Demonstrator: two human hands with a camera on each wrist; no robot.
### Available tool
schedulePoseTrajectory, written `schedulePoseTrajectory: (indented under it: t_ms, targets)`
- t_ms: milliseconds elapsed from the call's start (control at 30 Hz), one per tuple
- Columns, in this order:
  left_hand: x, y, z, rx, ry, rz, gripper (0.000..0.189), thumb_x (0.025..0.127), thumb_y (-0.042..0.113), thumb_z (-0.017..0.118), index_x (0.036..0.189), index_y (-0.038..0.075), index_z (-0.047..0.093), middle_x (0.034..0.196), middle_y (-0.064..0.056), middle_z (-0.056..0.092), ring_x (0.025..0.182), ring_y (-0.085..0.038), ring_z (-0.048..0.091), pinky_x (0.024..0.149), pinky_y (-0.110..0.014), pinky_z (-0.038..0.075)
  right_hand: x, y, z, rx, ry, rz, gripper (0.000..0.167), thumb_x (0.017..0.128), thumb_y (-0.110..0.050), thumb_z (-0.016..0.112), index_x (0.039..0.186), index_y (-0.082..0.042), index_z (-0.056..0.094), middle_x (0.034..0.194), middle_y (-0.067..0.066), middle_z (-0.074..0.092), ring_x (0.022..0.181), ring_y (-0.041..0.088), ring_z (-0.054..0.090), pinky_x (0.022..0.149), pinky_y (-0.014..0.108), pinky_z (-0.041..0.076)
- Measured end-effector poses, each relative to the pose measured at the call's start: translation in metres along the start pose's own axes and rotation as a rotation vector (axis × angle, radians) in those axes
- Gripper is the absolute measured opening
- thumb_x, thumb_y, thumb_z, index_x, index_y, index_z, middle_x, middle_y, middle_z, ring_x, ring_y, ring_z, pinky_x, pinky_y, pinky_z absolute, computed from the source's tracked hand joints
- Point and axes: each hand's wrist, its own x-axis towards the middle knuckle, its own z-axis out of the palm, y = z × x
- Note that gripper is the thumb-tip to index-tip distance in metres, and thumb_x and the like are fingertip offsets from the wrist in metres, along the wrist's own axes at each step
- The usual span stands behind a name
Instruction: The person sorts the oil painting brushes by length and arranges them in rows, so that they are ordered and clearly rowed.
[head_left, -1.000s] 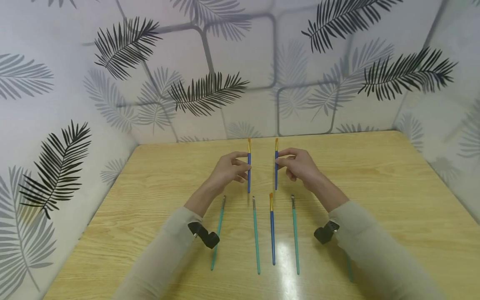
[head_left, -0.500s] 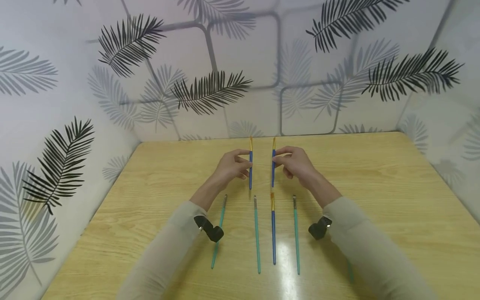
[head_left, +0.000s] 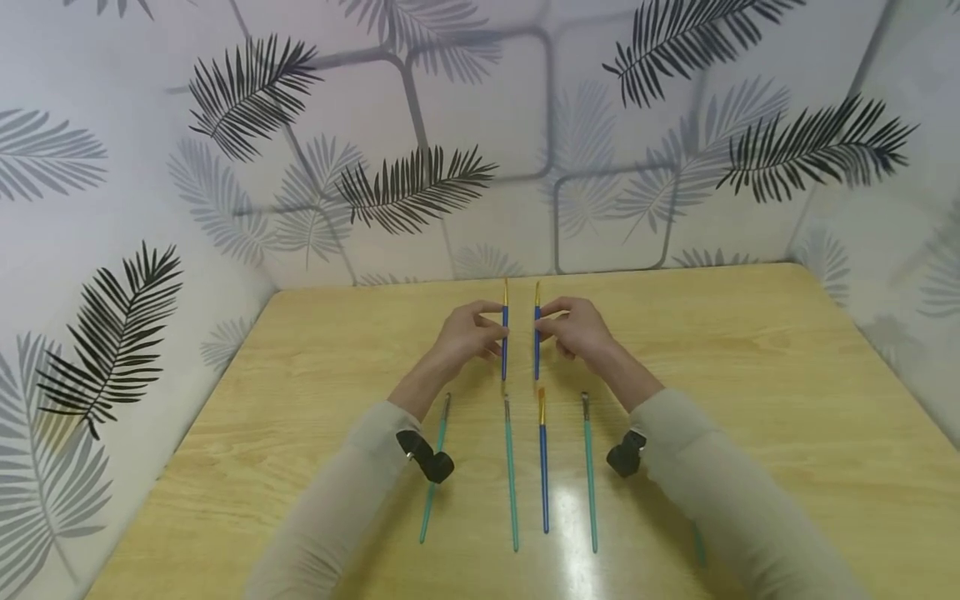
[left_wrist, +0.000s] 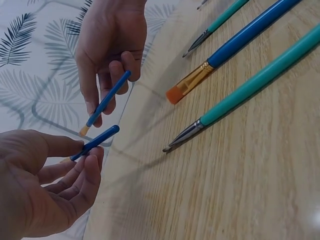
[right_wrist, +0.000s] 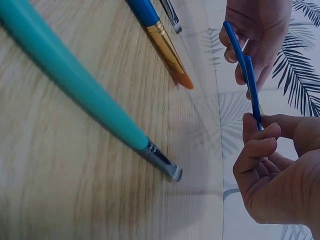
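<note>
In the head view my left hand [head_left: 467, 333] pinches a blue paintbrush [head_left: 505, 346] with a gold ferrule, its bristles toward the wall. Facing it, my right hand [head_left: 576, 327] pinches a second blue paintbrush [head_left: 537, 354], held the same way. A narrow gap separates the two brushes, which run nearly parallel above the table. Below them, a third blue paintbrush [head_left: 544, 479] lies between a teal paintbrush [head_left: 512, 483] and another teal paintbrush [head_left: 590, 483]. Both wrist views show thumb and fingers on the handles; in the left one, the left hand's brush [left_wrist: 102, 141] points its handle end toward the camera.
A further teal paintbrush [head_left: 428, 510] lies partly under the left wrist camera. At the right, one more teal handle [head_left: 698, 542] is mostly hidden by the sleeve. The wooden table [head_left: 787, 375] meets a leaf-patterned wall [head_left: 480, 108] at the back.
Both hands have come closer together, mainly the right hand moving left, so the gap between the two held blue paintbrushes has narrowed. The brushes on the table have stayed put.
</note>
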Motion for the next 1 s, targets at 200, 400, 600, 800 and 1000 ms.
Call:
schedulePoseTrajectory:
  t_ms: [200,400,600,800,1000]
  targets:
    - [0.001,-0.002,0.002,0.029,0.005,-0.013,0.050,0.099,0.006,0.069,0.147,0.004,0.054,0.113,-0.021,0.072,0.081,-0.032,0.074,0.075,-0.039,0.063,0.003,-0.001,0.006,-0.038,0.002,0.005,0.037,0.103,-0.012,0.064,0.136,0.004,0.057,0.102,0.019,0.075,0.044,0.005,0.040,0.045,0.019,0.034]
    - [0.004,-0.004,0.003,0.061,0.018,-0.029,0.050,0.098,0.006,0.070,0.146,0.004,0.055,0.110,-0.019,0.073,0.078,-0.029,0.074,0.074,-0.039,0.063,0.004,-0.001,0.008,-0.061,-0.001,0.006,0.038,0.103,-0.010,0.063,0.137,0.005,0.056,0.102,0.019,0.074,0.044,0.005,0.040,0.045,0.018,0.035]
    - [0.008,-0.007,0.005,0.072,0.044,-0.032,0.050,0.097,0.003,0.070,0.145,0.003,0.056,0.106,-0.019,0.074,0.072,-0.025,0.073,0.069,-0.036,0.062,0.012,0.003,0.008,-0.104,0.030,0.019,0.037,0.103,-0.011,0.064,0.136,0.003,0.058,0.102,0.018,0.075,0.045,0.007,0.042,0.047,0.022,0.038]
    - [0.014,-0.009,0.007,0.097,0.051,-0.046,0.050,0.096,0.003,0.071,0.144,0.003,0.057,0.106,-0.019,0.075,0.068,-0.020,0.071,0.068,-0.033,0.062,0.019,0.004,0.006,-0.125,0.036,0.017,0.035,0.103,-0.009,0.064,0.134,0.005,0.058,0.103,0.021,0.076,0.042,0.005,0.038,0.046,0.021,0.035]
    - [0.017,-0.010,0.011,0.104,0.061,-0.058,0.050,0.096,0.002,0.071,0.143,0.000,0.057,0.109,-0.020,0.076,0.066,-0.019,0.072,0.067,-0.032,0.063,0.021,0.004,0.011,-0.126,0.004,0.018,0.035,0.102,-0.007,0.063,0.133,0.008,0.058,0.100,0.023,0.077,0.039,0.002,0.035,0.042,0.018,0.031]
